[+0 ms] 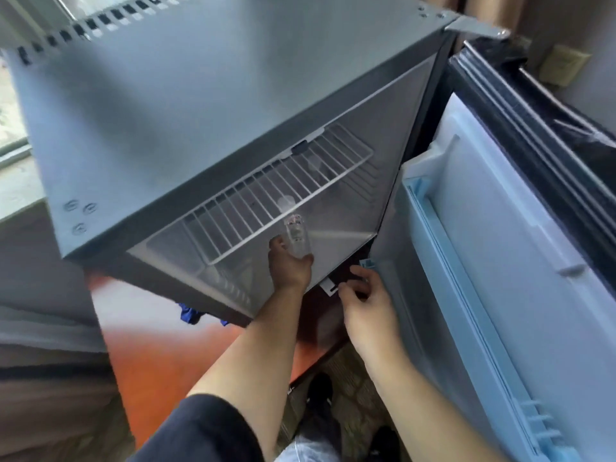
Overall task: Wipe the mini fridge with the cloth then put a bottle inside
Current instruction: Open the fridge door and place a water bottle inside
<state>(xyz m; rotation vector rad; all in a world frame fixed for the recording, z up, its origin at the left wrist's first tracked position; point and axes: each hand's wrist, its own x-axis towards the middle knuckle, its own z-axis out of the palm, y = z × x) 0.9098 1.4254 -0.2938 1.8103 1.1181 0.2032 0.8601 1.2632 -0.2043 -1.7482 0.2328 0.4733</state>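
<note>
The grey mini fridge point(186, 105) stands open below me, its door point(500, 248) swung out to the right. My left hand point(289, 265) reaches into the cabinet, shut on a clear plastic bottle point(295, 230) with a white cap, held at the front edge of the white wire shelf point(266, 198). At the lower inner corner of the door, by a light blue clip point(368, 263), rests my right hand point(361, 295), fingers apart and empty. A blue cloth point(190, 314) peeks out under the fridge's front edge on the orange surface.
The fridge sits on an orange-red surface point(160, 345). The door's inner side has pale blue shelf rails point(466, 295). A window ledge point(16, 185) lies at the left. My feet in dark shoes point(320, 391) stand on patterned floor below.
</note>
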